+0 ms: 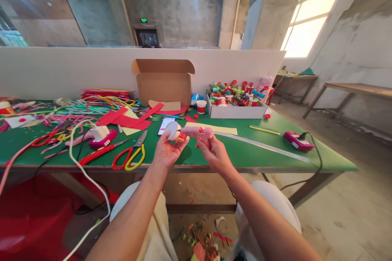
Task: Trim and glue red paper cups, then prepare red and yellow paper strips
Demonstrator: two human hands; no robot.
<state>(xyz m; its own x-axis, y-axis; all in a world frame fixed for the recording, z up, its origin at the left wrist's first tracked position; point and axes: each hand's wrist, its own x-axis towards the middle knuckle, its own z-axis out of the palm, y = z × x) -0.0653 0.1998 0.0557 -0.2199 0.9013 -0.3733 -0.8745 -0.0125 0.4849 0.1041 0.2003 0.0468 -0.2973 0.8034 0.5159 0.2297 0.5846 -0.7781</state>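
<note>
Over the near side of the table (190,160), left hand (164,153) grasps a cup (179,136), right hand (217,153) a glue gun (196,131), apparently for close alignment.

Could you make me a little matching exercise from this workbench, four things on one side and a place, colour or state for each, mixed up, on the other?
Column one:
1. Pink glue gun
2. Scissors nearest the left hand
3. White box
4. Brown cardboard box

Column two:
A. Filled with small colourful pieces
B. Upright, with its flaps out
C. Held in the right hand
D. One red handle and one yellow

Right pairs: 1-C, 2-D, 3-A, 4-B
</note>
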